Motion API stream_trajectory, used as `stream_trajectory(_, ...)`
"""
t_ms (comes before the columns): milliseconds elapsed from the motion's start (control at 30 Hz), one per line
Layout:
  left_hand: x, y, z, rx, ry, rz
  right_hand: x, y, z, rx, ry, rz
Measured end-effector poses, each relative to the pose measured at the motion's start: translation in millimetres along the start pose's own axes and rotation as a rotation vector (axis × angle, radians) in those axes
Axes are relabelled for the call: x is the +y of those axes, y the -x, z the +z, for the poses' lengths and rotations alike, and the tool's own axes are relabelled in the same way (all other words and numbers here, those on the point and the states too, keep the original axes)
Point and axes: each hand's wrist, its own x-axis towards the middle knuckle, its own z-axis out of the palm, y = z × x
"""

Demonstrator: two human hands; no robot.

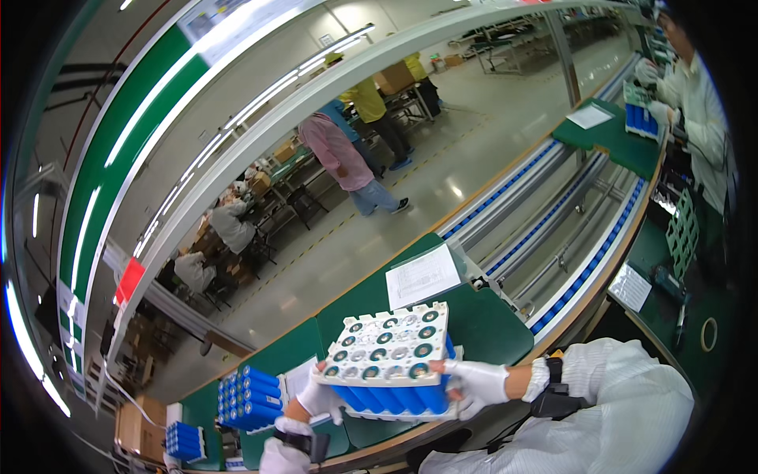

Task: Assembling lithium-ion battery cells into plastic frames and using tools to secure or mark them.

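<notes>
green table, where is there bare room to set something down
Bare: right end of the green table, bordered by the held pack, the paper and the roller track. Crowded: left of the pack, with blue cells and another sheet.

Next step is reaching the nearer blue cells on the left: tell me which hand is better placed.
Probably the left hand: it grips the block at its left end, nearer the blue cells. The right hand grips the opposite end, farther away. Both are occupied, though.

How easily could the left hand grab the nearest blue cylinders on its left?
Probably not right away: the left hand holds the white-topped pack, though nothing seems to stand between that hand and the blue cylinders.
</notes>
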Motion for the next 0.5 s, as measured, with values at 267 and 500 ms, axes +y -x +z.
stream_trajectory(267,117,-90,87,0.159,-0.380,-0.209,-3,-19,1,-0.021,-0.362,0.151)
stream_trajectory(500,141,-148,154,0.152,-0.552,-0.400,-3,-11,-3,-0.231,-0.940,0.059)
